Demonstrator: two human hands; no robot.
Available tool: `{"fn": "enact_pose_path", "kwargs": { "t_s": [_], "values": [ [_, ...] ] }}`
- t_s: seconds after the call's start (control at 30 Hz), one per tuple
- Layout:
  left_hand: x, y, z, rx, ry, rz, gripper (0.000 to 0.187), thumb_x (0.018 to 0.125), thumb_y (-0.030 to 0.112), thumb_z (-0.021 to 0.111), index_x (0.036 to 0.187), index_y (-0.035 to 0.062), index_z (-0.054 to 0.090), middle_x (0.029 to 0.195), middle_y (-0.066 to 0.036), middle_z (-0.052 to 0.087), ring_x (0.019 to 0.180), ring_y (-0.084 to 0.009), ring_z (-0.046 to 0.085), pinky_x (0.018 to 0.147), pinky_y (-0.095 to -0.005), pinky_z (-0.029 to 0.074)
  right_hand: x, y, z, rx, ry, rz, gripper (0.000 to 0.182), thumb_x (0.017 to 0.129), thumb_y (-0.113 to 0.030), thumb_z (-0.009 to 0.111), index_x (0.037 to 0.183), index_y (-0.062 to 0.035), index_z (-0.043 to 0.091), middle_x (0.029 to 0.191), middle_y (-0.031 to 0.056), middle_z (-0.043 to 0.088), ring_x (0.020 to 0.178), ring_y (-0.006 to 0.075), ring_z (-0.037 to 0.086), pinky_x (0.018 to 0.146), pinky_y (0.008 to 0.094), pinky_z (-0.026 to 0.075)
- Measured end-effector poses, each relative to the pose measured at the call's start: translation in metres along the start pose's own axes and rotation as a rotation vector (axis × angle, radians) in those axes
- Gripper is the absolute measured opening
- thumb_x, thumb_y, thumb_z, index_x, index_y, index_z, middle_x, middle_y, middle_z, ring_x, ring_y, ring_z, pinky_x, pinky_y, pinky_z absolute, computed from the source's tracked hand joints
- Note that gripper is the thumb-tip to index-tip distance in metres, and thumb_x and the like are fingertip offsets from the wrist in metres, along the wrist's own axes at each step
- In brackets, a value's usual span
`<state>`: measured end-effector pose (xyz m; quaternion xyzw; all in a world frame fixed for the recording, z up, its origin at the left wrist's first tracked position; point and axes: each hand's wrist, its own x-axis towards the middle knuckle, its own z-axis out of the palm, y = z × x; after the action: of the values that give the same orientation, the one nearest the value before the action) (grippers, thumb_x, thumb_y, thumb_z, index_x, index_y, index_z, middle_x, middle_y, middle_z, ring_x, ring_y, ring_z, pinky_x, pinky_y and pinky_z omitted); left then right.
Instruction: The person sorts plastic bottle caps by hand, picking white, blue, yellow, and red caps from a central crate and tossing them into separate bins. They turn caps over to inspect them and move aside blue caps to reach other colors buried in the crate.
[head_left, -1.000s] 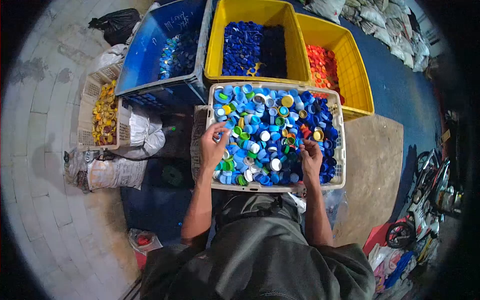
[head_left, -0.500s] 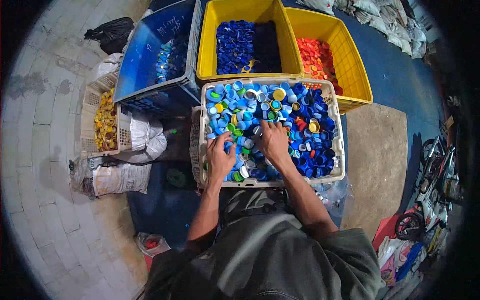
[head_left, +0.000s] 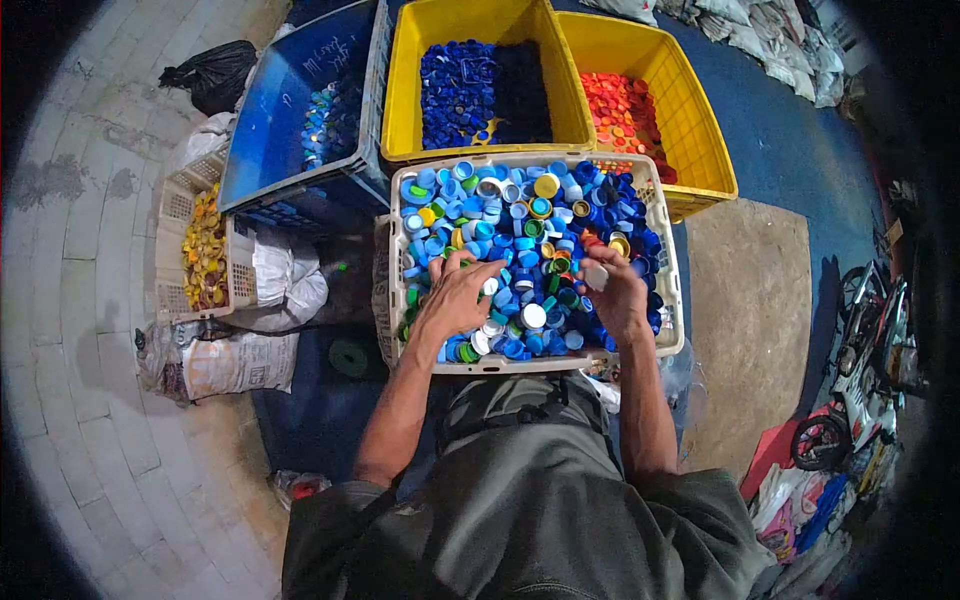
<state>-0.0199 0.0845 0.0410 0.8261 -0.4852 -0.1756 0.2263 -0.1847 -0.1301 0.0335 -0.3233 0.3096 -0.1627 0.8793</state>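
Observation:
A white plastic crate [head_left: 674,290] in front of me is heaped with bottle caps, light blue on the left and dark blue on the right. Green, yellow, white and red caps are mixed in. My left hand [head_left: 458,298] rests low over the light blue caps, its fingers spread and partly bent among them. Over the right half of the heap, my right hand [head_left: 622,297] pinches a white bottle cap [head_left: 596,277] between thumb and fingers. Another white cap [head_left: 534,316] lies on the heap between the hands.
Behind the crate stand a blue bin [head_left: 258,150] of light blue caps, a yellow bin [head_left: 400,110] of dark blue caps and another yellow bin [head_left: 700,150] of red-orange caps. A beige basket [head_left: 243,265] of yellow caps and sacks [head_left: 240,362] sit at left. A motorcycle [head_left: 850,400] stands right.
My right hand has moved right from the middle of the heap and now has a white cap in it. My left hand has shifted slightly right, its fingers now pointing more to the right.

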Motion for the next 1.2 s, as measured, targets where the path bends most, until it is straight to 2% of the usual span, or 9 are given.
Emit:
{"fn": "enact_pose_path", "kwargs": {
  "t_s": [0.13,0.27,0.5,0.67,0.87,0.97,1.0,1.1,1.2],
  "values": [
    [0.009,0.004,-0.005,-0.047,-0.128,-0.088,0.061,0.07,0.007,0.072,0.129,0.0141,0.056,0.113,-0.002,0.066,0.117,-0.0255,0.045,0.098,-0.0412,0.024,-0.018,0.008,-0.013,0.15,0.099,0.059,0.018,0.086,-0.012,0.051,0.101,-0.004,0.059,0.087,0.0046,0.06,0.072,0.0141,0.057,0.061,0.0252,0.043],
    [0.015,-0.002,-0.002,-0.059,-0.19,-0.15,0.06,0.071,0.013,0.076,0.128,0.0148,0.058,0.111,0.0,0.067,0.115,-0.0229,0.046,0.098,-0.0401,0.024,-0.021,0.028,-0.016,-0.456,0.123,-0.052,0.018,0.082,-0.015,0.065,0.094,-0.0019,0.062,0.072,0.0035,0.059,0.061,0.0155,0.055,0.056,0.0284,0.043],
    [0.013,-0.01,-0.002,-0.09,0.069,-0.058,0.055,0.072,0.016,0.077,0.124,0.0137,0.06,0.1,-0.004,0.067,0.102,-0.0239,0.055,0.091,-0.0385,0.033,-0.04,0.033,0.022,-1.642,-0.047,-0.229,0.039,0.079,-0.036,0.07,0.099,-0.0034,0.064,0.088,0.023,0.065,0.076,0.0322,0.066,0.066,0.0397,0.052],
    [0.003,-0.013,-0.006,-1.024,0.275,-0.141,0.044,0.076,0.01,0.073,0.117,0.003,0.06,0.103,-0.008,0.062,0.095,-0.0181,0.059,0.084,-0.0331,0.046,-0.046,0.059,0.037,-1.895,-0.011,-0.357,0.054,0.076,-0.051,0.069,0.083,0.0016,0.063,0.086,0.0223,0.064,0.076,0.0401,0.065,0.065,0.0474,0.053],
    [-0.032,-0.008,-0.007,-2.05,0.259,-0.36,0.024,0.081,0.0,0.059,0.105,0.0012,0.057,0.093,-0.006,0.059,0.08,-0.0164,0.059,0.073,-0.0303,0.048,-0.038,0.07,0.033,-1.728,0.072,-0.335,0.043,0.081,-0.041,0.067,0.079,0.0015,0.061,0.085,0.0234,0.063,0.073,0.0404,0.063,0.063,0.0485,0.05],
    [-0.048,-0.027,0.016,-1.685,0.24,-0.47,0.029,0.076,0.0,0.064,0.105,0.0014,0.057,0.088,-0.005,0.059,0.071,-0.0185,0.058,0.064,-0.03,0.047,-0.033,0.054,0.023,-1.558,0.006,-0.265,0.036,0.083,-0.034,0.068,0.079,0.0006,0.061,0.075,0.015,0.061,0.062,0.0301,0.06,0.057,0.042,0.045],
    [-0.048,-0.007,0.008,-1.118,0.245,-0.469,0.034,0.074,0.0,0.067,0.107,0.0024,0.059,0.088,-0.007,0.062,0.068,-0.0213,0.06,0.057,-0.0305,0.045,-0.032,0.041,0.027,-1.445,-0.014,-0.133,0.036,0.082,-0.034,0.07,0.08,0.0004,0.062,0.074,0.014,0.06,0.063,0.0279,0.059,0.057,0.04,0.045],
    [-0.047,-0.005,0.012,-0.33,0.192,-0.161,0.034,0.074,0.0,0.067,0.107,0.0028,0.063,0.092,-0.011,0.065,0.083,-0.0292,0.064,0.07,-0.0368,0.05,-0.029,0.034,0.011,-0.894,-0.089,0.056,0.028,0.084,-0.029,0.071,0.086,-0.0026,0.062,0.071,-0.0005,0.053,0.062,0.0116,0.049,0.055,0.0276,0.039],
    [-0.047,0.004,0.007,-0.221,0.086,-0.107,0.042,0.077,0.001,0.067,0.118,0.0082,0.062,0.114,-0.011,0.064,0.102,-0.0311,0.062,0.083,-0.0382,0.05,-0.038,0.011,0.019,-0.504,-0.135,0.152,0.017,0.086,-0.021,0.069,0.094,-0.0081,0.062,0.079,-0.0045,0.056,0.062,0.005,0.044,0.057,0.0215,0.035]
  ]
}}
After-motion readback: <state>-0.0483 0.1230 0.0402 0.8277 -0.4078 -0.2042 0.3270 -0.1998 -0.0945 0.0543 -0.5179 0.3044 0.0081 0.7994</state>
